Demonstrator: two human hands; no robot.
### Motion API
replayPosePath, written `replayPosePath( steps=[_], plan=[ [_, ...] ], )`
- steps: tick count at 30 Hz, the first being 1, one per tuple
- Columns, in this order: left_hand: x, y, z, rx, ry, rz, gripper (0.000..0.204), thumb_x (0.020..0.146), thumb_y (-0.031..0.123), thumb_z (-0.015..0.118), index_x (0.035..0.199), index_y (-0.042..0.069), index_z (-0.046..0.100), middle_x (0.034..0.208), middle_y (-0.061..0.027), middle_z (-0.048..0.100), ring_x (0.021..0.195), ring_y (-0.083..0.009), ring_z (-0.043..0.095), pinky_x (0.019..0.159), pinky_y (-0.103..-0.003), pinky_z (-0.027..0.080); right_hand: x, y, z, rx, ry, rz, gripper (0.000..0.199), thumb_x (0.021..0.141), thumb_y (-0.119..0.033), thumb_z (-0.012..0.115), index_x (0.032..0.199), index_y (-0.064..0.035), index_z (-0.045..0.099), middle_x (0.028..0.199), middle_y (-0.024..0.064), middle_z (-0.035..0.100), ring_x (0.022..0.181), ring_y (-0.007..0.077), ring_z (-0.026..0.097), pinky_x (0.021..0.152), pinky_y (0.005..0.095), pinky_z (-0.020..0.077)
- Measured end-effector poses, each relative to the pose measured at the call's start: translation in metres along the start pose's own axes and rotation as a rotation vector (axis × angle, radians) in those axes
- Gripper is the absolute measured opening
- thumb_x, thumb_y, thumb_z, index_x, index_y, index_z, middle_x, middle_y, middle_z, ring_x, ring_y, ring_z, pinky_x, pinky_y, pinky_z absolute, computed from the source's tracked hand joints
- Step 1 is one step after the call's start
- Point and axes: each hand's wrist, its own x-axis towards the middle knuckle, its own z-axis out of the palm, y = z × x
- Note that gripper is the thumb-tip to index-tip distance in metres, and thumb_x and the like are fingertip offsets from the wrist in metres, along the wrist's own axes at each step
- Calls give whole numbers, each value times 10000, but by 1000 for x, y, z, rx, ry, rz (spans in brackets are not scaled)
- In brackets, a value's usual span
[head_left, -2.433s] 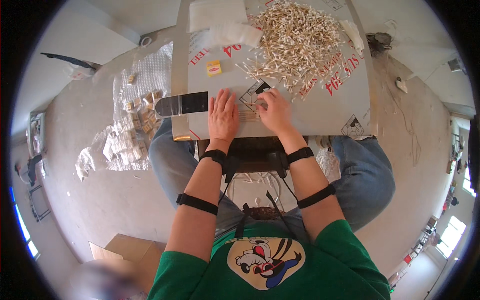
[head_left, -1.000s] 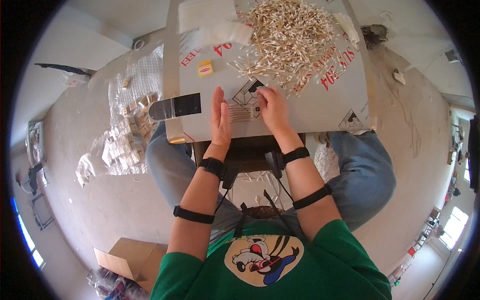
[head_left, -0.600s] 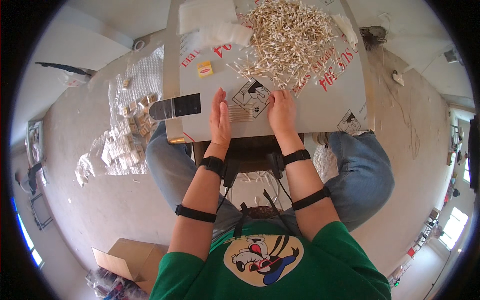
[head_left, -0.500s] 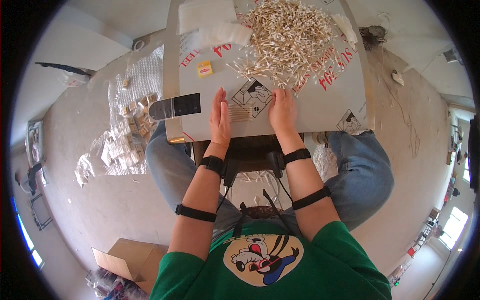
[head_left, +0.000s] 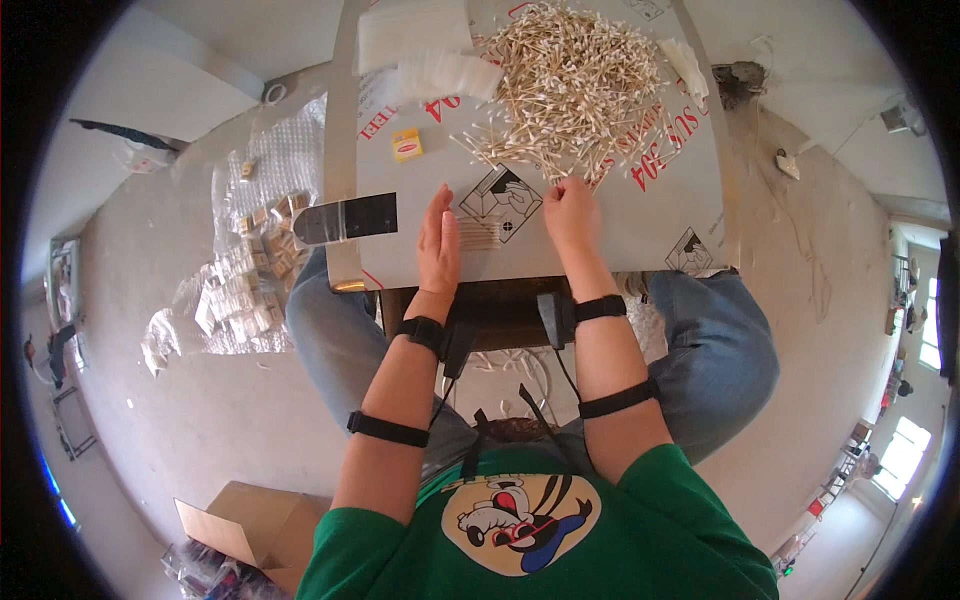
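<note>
I find the left hand [head_left: 438,245] standing on its edge on the table [head_left: 645,225], fingers straight and together, thumb toward the right. I see nothing gripped in it. Its palm side faces a short row of swabs [head_left: 482,235], laid side by side and lying crosswise on the table near its front edge. The hand is at the left end of the row; whether it touches the swab tips I cannot tell.

I find the right hand [head_left: 572,222] to the right of the row and apart from it, fingers curled and fingertips bunched together at the lower edge of the swab pile [head_left: 580,85]. Whether a swab is clamped between them I cannot tell from my view.

On the table I also note a small yellow box [head_left: 407,145], left of the pile; pale translucent sheets [head_left: 412,35] at the far left; and a black strip [head_left: 350,217], which overhangs the left edge. Beyond that edge I record small boxes [head_left: 240,290] on bubble wrap [head_left: 285,150] spread over the floor.
</note>
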Motion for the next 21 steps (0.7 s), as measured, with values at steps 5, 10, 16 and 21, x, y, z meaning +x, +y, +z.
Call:
replayPosePath(
  steps=[5, 10, 16, 21],
  plan=[
    [1, -6, -1, -53, 24, -1, 442, 1030, 266, 411, 1392, 16, 451, 1339, -174, 546, 1260, -271, 511, 1064, -362, 374, -2, 15, -13, 219, 29, 87, 130, 831, -147, 650, 896, -42, 611, 879, 159, 657, 863, 343, 641, 700, 442, 502],
    [1, 0, -3, -15, 13, 1, 443, 1033, 277, 409, 1388, 16, 455, 1344, -168, 544, 1266, -259, 511, 1062, -356, 377, -7, 15, -24, 321, 260, 11, 105, 847, -120, 635, 917, -42, 635, 892, 146, 666, 839, 358, 636, 721, 433, 503],
    [2, 3, 0, -84, 40, -51, 433, 1034, 270, 410, 1379, 15, 464, 1329, -162, 553, 1247, -252, 525, 1054, -348, 384, -22, -22, 12, 267, -32, -366, 79, 835, -83, 632, 905, -68, 666, 910, 118, 660, 863, 333, 636, 712, 423, 515],
    [2, 6, 0, -45, 37, -41, 421, 1034, 249, 405, 1377, 13, 466, 1323, -165, 555, 1244, -256, 524, 1049, -350, 389, -22, -25, 27, 232, -31, -454, 89, 818, -69, 639, 900, -79, 672, 904, 107, 644, 847, 326, 635, 705, 413, 518]
  ],
)
